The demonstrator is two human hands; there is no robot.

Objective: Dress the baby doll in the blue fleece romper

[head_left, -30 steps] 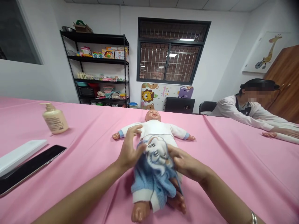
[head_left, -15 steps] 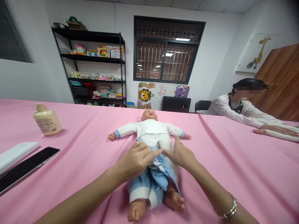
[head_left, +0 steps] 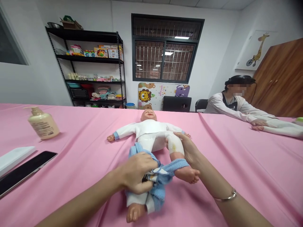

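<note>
A baby doll (head_left: 150, 127) in a white top with blue cuffs lies face up on the pink-covered table, its feet toward me. My left hand (head_left: 139, 171) grips the bunched blue trousers (head_left: 163, 179) between the doll's legs. One trouser leg still covers the lower leg on the left; the other is down at the ankle on the right. My right hand (head_left: 187, 145) is wrapped round the doll's bent leg (head_left: 175, 145) on the right, at the thigh and knee. That leg is bare of cloth, with a yellowish mark near the knee.
A pump bottle (head_left: 44, 124), a white box-like object (head_left: 16, 159) and a black phone (head_left: 26, 173) lie at the left. Across the table at the right, a person (head_left: 227, 102) handles another doll (head_left: 281, 127). Behind stand a black shelf (head_left: 87, 58) and a black chair (head_left: 200, 105).
The trousers have come down from the doll's hips toward the ankles. My left hand has moved nearer with the cloth, and my right hand has taken hold of the leg, now bent and raised.
</note>
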